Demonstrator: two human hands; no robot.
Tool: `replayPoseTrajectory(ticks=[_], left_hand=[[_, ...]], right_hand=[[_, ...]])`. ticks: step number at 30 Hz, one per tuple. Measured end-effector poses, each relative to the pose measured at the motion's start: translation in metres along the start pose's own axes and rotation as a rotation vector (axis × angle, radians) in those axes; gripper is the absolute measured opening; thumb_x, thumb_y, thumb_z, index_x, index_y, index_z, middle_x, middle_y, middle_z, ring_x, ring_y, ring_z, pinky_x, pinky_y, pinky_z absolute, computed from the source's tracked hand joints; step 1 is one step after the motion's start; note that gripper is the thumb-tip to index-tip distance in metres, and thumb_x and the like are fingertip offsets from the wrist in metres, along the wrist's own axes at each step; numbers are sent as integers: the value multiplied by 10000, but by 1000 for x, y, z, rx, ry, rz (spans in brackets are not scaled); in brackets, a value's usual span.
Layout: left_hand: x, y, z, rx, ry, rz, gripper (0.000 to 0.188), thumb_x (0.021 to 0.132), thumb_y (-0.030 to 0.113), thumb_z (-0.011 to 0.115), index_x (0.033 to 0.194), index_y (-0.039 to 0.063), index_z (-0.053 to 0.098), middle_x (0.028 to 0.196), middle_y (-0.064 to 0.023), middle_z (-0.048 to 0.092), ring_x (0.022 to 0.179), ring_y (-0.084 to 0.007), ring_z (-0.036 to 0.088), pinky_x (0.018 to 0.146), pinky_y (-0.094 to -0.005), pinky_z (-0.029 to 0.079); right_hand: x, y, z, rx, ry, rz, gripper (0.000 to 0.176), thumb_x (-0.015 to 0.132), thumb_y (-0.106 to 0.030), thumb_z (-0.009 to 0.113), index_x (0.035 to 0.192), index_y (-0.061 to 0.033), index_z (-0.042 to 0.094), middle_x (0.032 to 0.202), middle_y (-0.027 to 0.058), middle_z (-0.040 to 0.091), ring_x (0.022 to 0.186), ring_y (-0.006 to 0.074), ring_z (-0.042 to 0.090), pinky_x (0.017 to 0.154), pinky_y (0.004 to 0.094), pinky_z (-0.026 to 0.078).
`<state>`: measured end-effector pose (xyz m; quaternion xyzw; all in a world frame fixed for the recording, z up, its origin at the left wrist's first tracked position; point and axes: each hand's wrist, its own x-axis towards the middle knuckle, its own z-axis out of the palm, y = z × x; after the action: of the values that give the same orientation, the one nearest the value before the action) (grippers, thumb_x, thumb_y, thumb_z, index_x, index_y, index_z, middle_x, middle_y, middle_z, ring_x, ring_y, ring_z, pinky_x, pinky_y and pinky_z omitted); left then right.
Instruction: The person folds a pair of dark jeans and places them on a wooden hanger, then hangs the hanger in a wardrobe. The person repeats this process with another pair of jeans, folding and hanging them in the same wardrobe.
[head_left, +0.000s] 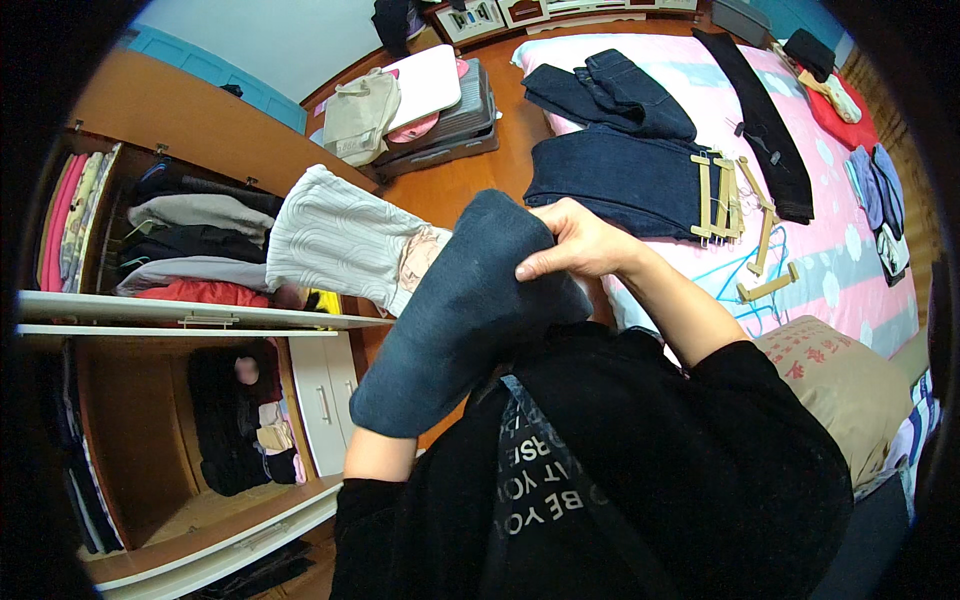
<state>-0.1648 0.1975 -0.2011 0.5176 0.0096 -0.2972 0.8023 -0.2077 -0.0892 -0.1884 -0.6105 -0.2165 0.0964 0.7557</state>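
A folded dark blue-grey garment (465, 315) lies across the front of my body. My right hand (566, 240) grips its upper right edge, thumb on top and fingers behind. My left forearm passes beneath the garment's lower left end, and the cloth hides my left hand. Beyond the garment is a white cable-patterned knit item (337, 232) with beige fabric at its near end. On the bed at right lie folded dark blue jeans (607, 180), a second pair of jeans (637, 97), wooden clip hangers (720, 199) and blue wire hangers (750, 277).
An open wardrobe (202, 322) with hanging and folded clothes stands at left. A grey suitcase (472, 112) bearing a beige bag (360, 116) is on the floor ahead. Black trousers (765, 135) and more folded clothes (874, 184) lie on the bed (847, 292), with a beige pillow (832, 390) nearby.
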Motion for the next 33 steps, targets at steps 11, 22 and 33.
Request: replayPoseTrajectory(ticks=[11,22,33], left_hand=[[-17,13,-12,-21,218,-243,407,943,217,335,1265,-24,396,1212,-194,501,1175,-282,455,1002,-398,355],[-4,19,2,269,177,406,467,792,-83,529,1239,-22,405,1196,-125,528,1116,-184,496,986,-294,343],[19,45,-4,224,232,486,440,809,-33,551,1214,-4,381,1143,-125,554,1054,-181,526,940,-313,387]], right_hand=[[8,1,6,278,437,-1,161,779,-112,670,880,12,653,818,56,652,705,120,603,664,253,486],[27,-23,-6,74,541,-57,166,832,-168,619,893,-14,633,804,18,636,718,83,576,698,227,459],[24,-13,-24,-300,519,-122,174,852,-180,587,845,-10,625,714,-21,558,674,58,498,617,236,416]])
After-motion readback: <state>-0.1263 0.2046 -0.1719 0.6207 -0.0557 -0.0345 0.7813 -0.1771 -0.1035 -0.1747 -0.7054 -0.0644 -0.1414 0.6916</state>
